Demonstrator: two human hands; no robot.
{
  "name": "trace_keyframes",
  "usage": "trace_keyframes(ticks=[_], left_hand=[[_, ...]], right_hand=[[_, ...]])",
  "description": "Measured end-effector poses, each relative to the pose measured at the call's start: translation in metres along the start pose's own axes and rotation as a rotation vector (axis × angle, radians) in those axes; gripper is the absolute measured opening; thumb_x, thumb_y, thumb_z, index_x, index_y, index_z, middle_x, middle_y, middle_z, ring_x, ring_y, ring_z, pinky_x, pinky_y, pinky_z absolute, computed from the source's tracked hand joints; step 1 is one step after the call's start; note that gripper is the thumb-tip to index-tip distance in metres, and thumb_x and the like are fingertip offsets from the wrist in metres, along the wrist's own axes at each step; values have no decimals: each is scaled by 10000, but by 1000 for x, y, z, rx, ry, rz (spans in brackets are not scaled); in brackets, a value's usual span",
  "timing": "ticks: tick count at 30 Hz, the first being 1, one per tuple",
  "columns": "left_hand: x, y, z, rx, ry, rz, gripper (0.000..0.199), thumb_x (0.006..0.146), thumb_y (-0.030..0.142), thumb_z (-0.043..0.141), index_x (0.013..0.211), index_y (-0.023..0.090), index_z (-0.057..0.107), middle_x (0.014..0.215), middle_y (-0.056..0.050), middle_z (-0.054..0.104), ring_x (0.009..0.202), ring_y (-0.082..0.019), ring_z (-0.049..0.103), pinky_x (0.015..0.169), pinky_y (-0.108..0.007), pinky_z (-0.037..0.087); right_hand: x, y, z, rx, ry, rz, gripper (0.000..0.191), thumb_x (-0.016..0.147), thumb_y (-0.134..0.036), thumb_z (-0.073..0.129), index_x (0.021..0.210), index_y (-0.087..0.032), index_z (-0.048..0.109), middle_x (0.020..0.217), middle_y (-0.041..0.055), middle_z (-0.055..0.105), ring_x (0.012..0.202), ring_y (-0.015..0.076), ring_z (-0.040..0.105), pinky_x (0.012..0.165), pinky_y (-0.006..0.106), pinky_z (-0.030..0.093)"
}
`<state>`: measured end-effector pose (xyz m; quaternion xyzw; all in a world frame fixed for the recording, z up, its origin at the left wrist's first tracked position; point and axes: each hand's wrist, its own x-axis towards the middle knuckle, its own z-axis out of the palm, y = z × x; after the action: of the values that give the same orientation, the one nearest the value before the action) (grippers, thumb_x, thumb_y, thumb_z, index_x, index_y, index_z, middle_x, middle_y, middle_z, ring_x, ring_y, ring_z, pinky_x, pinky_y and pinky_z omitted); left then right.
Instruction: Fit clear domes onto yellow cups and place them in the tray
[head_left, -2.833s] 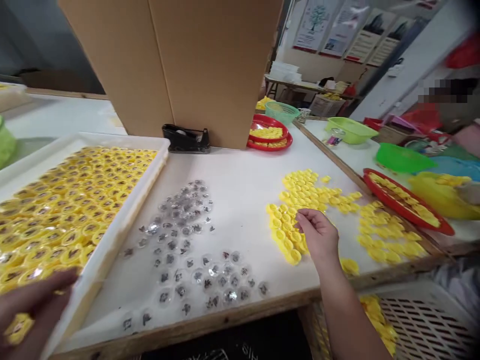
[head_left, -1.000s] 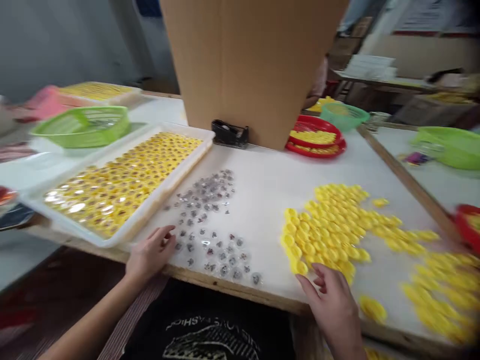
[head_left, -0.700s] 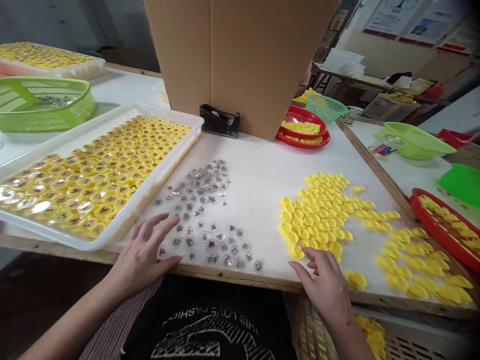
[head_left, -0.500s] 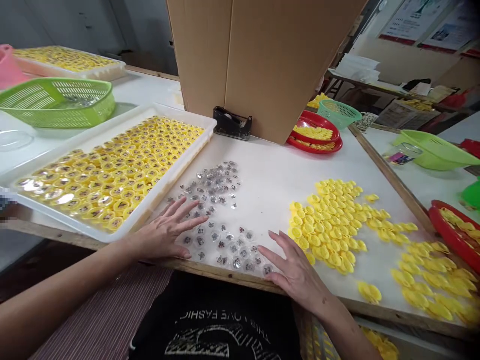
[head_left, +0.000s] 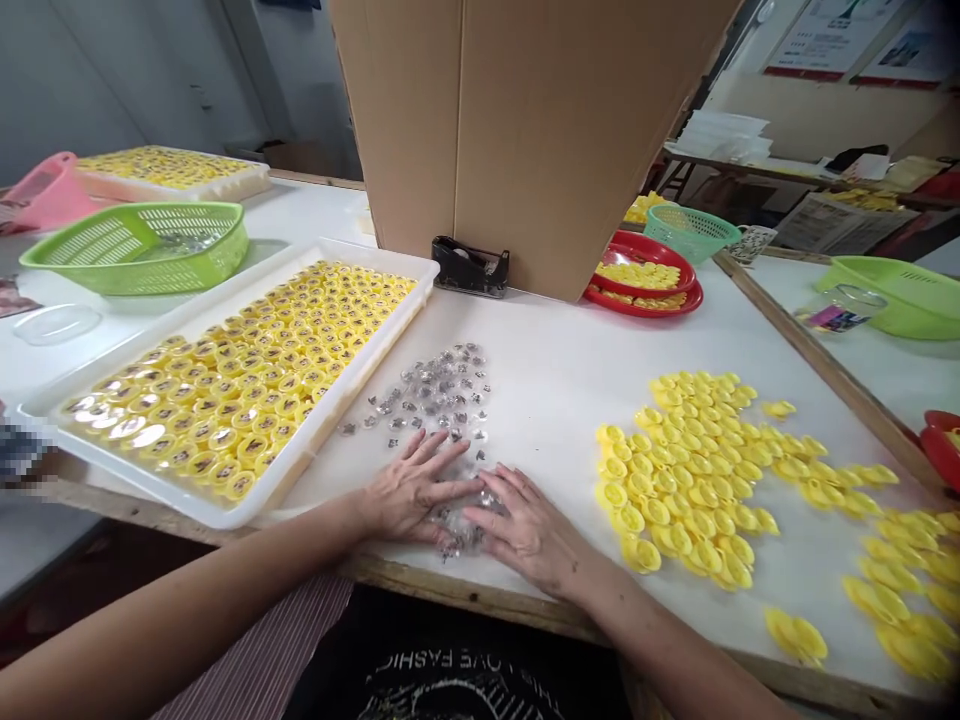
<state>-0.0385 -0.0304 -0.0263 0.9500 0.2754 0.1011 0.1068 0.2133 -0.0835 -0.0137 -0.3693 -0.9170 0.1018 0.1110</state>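
Note:
Clear round pieces with small dark prints [head_left: 439,385] lie loose on the white table. Some are bunched between my two hands near the front edge. My left hand [head_left: 420,490] rests over their left side, its fingers spread. From the right, my right hand [head_left: 529,525] lies over the same bunch with fingers apart, its fingertips close to those of my left hand. Neither hand grips a piece. Yellow oval pieces [head_left: 682,470] spread over the table to the right of my right hand.
A white tray [head_left: 300,470] of yellow printed pieces stands at the left. Behind it is a green basket [head_left: 127,270]. A black tape dispenser [head_left: 470,268] sits before a cardboard box [head_left: 525,130]. Red plates [head_left: 652,308] stand beyond, and a wooden strip [head_left: 817,355] runs along the right.
Both hands have moved inward until nearly touching, and the near clear pieces are now gathered into a tighter bunch between them. The camera view has shifted slightly.

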Motion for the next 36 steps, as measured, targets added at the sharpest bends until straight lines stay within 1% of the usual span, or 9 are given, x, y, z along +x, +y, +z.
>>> trace_keyframes(ticks=[4,8,10,13,17,21,24,30,36], left_hand=[[31,-3,4,50,58,-127,701,790,579,561,1412,349,331,1512,-101,222,1351,-436,152,1044,-659,111],[39,9,-6,40,139,-227,632,856,492,507,1425,285,326,1469,-116,312,1342,-395,209,1068,-620,137],[30,20,-13,4,110,-159,616,874,487,477,1435,303,298,1486,-92,289,1346,-383,210,1074,-604,159],[14,30,-14,-24,-1,69,713,797,630,504,1425,371,288,1519,-54,222,1348,-403,192,1067,-620,155],[13,29,2,41,20,172,712,778,654,507,1410,395,309,1508,-53,247,1342,-414,196,1062,-625,140],[41,19,14,182,130,42,574,865,504,501,1400,370,344,1466,-74,321,1337,-395,215,1063,-606,161],[62,16,9,233,309,-112,463,889,397,510,1338,296,456,1390,-110,415,1288,-377,301,1053,-592,199],[66,34,-10,13,646,-332,310,885,189,499,1194,179,530,1039,-110,624,945,-249,539,834,-411,432],[51,61,0,-251,605,-318,188,870,147,504,1036,178,588,895,-67,645,821,-191,567,714,-303,477]], right_hand=[[17,12,-9,-121,138,158,374,881,-269,542,1254,-284,553,1413,105,424,1330,308,322,1033,531,340],[8,31,-42,-202,190,326,300,880,-241,544,1175,-231,598,1221,79,580,1152,216,499,967,358,405],[-11,43,-59,-247,199,470,185,888,-227,522,1014,-207,656,1003,61,648,961,191,572,854,322,438],[-45,61,-77,-307,183,664,146,862,-227,539,783,-179,651,766,51,624,765,205,576,687,326,422],[-66,73,-78,-342,106,832,173,824,-286,573,692,-180,610,703,48,601,688,212,565,593,309,359],[-59,71,-72,-335,32,888,182,828,-326,559,730,-182,610,756,49,618,709,206,572,587,295,343],[-52,69,-73,-330,0,913,177,843,-330,532,766,-191,609,790,37,622,711,192,573,576,286,333],[-45,67,-77,-333,-59,960,181,858,-331,494,789,-198,596,840,35,629,724,186,584,547,277,301],[-31,66,-75,-314,-153,943,191,829,-201,450,682,-194,573,760,46,629,640,171,567,506,275,240]])
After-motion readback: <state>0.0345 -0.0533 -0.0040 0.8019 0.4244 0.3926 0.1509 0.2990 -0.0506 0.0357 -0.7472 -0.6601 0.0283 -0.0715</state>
